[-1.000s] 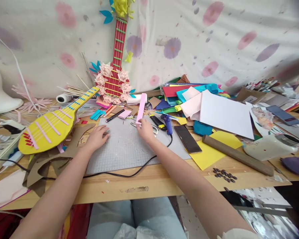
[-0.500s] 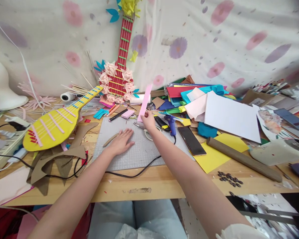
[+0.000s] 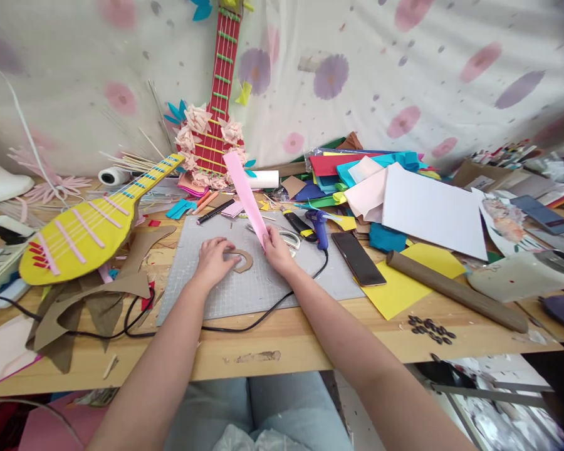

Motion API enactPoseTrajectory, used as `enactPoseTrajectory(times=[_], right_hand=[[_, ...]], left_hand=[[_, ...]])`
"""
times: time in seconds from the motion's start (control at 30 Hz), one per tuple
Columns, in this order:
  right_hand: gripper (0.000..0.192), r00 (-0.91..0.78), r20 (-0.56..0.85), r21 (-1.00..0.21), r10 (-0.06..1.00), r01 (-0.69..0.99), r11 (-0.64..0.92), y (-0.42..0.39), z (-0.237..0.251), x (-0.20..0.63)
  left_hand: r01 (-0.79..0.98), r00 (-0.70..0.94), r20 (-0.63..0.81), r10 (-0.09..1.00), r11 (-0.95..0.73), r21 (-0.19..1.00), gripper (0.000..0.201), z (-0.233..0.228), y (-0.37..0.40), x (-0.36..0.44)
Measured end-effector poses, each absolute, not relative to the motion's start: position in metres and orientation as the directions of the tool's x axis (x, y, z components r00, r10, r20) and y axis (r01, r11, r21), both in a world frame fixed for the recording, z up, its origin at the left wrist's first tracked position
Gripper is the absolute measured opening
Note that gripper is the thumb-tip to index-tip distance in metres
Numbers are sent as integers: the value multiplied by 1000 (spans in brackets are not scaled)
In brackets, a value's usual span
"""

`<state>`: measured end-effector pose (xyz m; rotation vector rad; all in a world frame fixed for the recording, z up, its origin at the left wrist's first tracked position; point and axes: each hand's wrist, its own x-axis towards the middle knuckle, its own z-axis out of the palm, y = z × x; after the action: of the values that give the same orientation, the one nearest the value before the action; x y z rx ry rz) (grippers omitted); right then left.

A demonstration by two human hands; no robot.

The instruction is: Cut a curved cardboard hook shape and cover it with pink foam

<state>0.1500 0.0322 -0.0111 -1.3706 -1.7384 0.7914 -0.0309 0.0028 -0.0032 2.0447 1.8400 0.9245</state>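
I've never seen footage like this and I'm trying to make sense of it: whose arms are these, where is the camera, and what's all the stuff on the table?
There is no machine here. The view comes from a camera worn on a person's head, looking forward and down, so the two bare arms reaching in from the bottom are that person's own. They sit at a wooden table crowded with craft supplies. The right hand pinches the lower end of a pink paper strip, which stands up at a tilt. The left hand rests on a grey cutting mat, touching a curved brown cardboard piece. Nearby lie a yellow cardboard guitar, a red cardboard guitar leaning on the flowered cloth, a blue glue gun, a dark phone and a pile of coloured sheets.
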Motion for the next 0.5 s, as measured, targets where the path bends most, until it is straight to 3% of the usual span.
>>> enactPoseTrajectory(times=[0.13, 0.23, 0.33, 0.5], right_hand=[[31, -165, 216, -737, 962, 619, 272, 24, -3, 148], [42, -202, 219, -684, 955, 666, 298, 21, -2, 145], [37, -212, 230, -655, 950, 688, 313, 20, -3, 144], [33, -233, 292, -664, 928, 649, 372, 22, -2, 146]], left_hand=[[815, 100, 238, 966, -217, 537, 7, -1, 3, -34], [758, 131, 240, 962, -254, 602, 16, -1, 6, -39], [733, 96, 183, 978, -194, 653, 20, -2, 8, -45], [773, 183, 173, 968, -251, 583, 18, 0, 10, -49]])
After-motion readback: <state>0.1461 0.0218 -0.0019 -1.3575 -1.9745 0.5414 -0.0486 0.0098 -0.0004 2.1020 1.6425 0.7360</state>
